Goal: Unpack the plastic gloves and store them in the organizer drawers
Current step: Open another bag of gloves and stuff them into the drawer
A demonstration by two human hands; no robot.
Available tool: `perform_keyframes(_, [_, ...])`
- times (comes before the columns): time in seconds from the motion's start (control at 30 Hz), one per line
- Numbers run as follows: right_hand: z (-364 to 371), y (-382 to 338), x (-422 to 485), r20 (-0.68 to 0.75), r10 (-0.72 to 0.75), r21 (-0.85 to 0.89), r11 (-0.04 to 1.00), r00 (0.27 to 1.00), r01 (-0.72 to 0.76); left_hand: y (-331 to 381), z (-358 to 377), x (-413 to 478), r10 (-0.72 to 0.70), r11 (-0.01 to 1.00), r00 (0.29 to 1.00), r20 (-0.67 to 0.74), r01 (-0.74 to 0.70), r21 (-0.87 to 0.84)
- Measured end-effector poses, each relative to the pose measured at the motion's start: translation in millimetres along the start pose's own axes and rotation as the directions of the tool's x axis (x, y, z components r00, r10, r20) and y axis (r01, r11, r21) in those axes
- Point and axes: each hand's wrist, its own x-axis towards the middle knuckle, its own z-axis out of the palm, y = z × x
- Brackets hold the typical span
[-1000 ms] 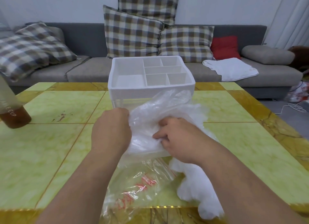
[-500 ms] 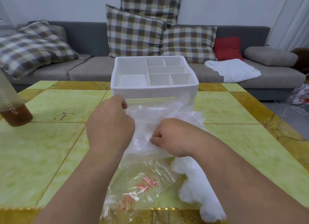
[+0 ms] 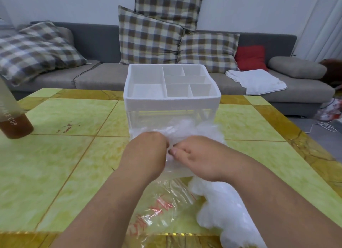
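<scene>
Head view: the left hand [image 3: 148, 151] and the right hand [image 3: 199, 158], knuckles nearly touching, both pinch a crumpled bundle of plastic gloves [image 3: 187, 129] right at the clear lower front of the organizer [image 3: 172, 101]. The opened packaging bag [image 3: 162, 208] lies nearer, with a second glove heap [image 3: 222, 208] beside it. Unpacking looks done. Storing seems under way, and that heap is still to go in.

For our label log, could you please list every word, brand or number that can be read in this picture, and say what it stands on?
"KE CUP": pale letters on the frosted plastic bottle with brown liquid, at the picture's left edge; the letters before these cannot be made out.
Red print on the crumpled clear plastic bag: too creased to read.
Nothing else in view bears text.
</scene>
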Motion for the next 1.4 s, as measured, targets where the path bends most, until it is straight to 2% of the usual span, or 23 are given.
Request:
perform_keyframes(0.1, [-1,4,1,-0.314,-0.009,-0.2,0.978,0.949,-0.057,-2,6,2,-0.015,0.999,0.998,0.058,0.012,0.043])
perform_keyframes(0.13, [1,6,3,-0.367,-0.015,-0.231,0.97,0.93,-0.075,-2,7,3,-0.015,0.999,0.997,0.07,0.012,0.05])
perform_keyframes(0.2, [6,6,7,-0.321,0.008,-0.271,0.957,0.947,-0.1,-4,9,4,0.0,0.999,0.998,0.068,-0.003,0.051])
perform_keyframes(0.33, [13,19,13,-0.136,0.067,-0.189,0.978,0.988,-0.092,-5,13,5,0.02,0.999,0.998,0.053,-0.022,0.041])
perform_keyframes(0.47, [6,17,19,0.086,0.087,-0.179,0.981,0.993,-0.07,-3,11,4,0.016,0.998,0.996,0.087,-0.02,0.053])
perform_keyframes(0.67, [-1,15,33,0.212,0.074,-0.151,0.988,0.974,-0.042,3,-2,3,-0.037,0.996,0.993,0.111,0.027,0.086])
perform_keyframes(0.8, [-6,17,32,0.227,0.042,-0.14,0.99,0.973,-0.01,21,-12,-2,-0.014,0.991,1.0,0.005,0.013,0.131])
perform_keyframes(0.9, [-2,20,35,0.247,0.06,-0.138,0.99,0.967,-0.026,23,-3,-4,-0.008,0.994,0.997,0.074,0.0,0.107])
perform_keyframes(1.03, [-1,23,42,0.267,0.077,-0.159,0.987,0.961,-0.035,14,2,0,-0.08,0.995,0.987,0.141,0.087,-0.043])
perform_keyframes(1.2, [-1,23,35,0.202,0.074,-0.139,0.989,0.977,-0.046,16,2,6,-0.114,0.991,0.962,0.249,0.127,-0.036])
perform_keyframes(1.3, [-7,23,20,0.121,0.126,-0.115,0.987,0.985,-0.112,17,6,8,-0.138,0.987,0.95,0.281,0.157,-0.046])
perform_keyframes(1.4, [-4,14,8,0.012,0.135,-0.303,0.945,0.991,-0.125,19,10,8,-0.139,0.985,0.947,0.288,0.163,-0.059])
